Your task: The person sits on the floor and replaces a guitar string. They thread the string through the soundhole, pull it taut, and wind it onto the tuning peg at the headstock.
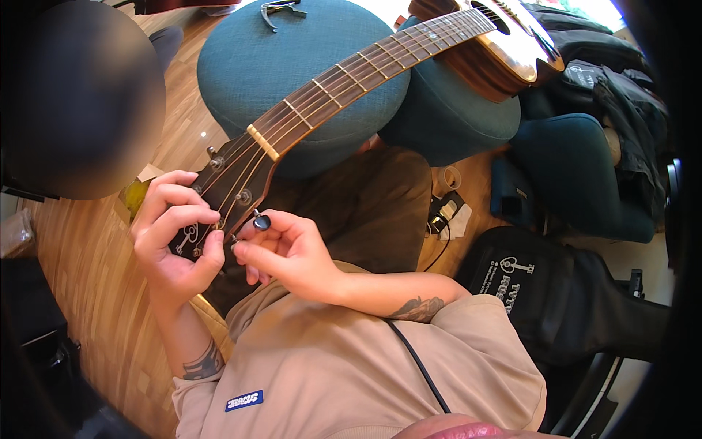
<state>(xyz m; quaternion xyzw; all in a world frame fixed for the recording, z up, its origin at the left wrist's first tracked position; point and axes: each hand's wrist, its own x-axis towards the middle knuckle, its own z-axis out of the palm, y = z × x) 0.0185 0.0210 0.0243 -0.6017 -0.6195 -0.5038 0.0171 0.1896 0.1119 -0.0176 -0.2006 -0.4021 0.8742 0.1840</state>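
An acoustic guitar [365, 67] runs diagonally, its dark headstock [232, 181] close to my body and its light-topped body far right. My left hand [172, 234] curls around the headstock's left side. Its thumb and index finger pinch together at a string by the tuning posts; the other fingers are bent over the edge. On the near side, my right hand [292, 256] has thumb and fingers closed around a tuning peg, mostly hidden by the fingers. Another tuning peg [261, 221] with a dark button shows just above the index finger.
A round blue stool [292, 69] with a metal capo [283, 10] on it stands under the neck. A second stool [453, 117] supports the guitar body. A black gig bag [556, 293] lies at right. Something large, dark and blurred fills the upper left.
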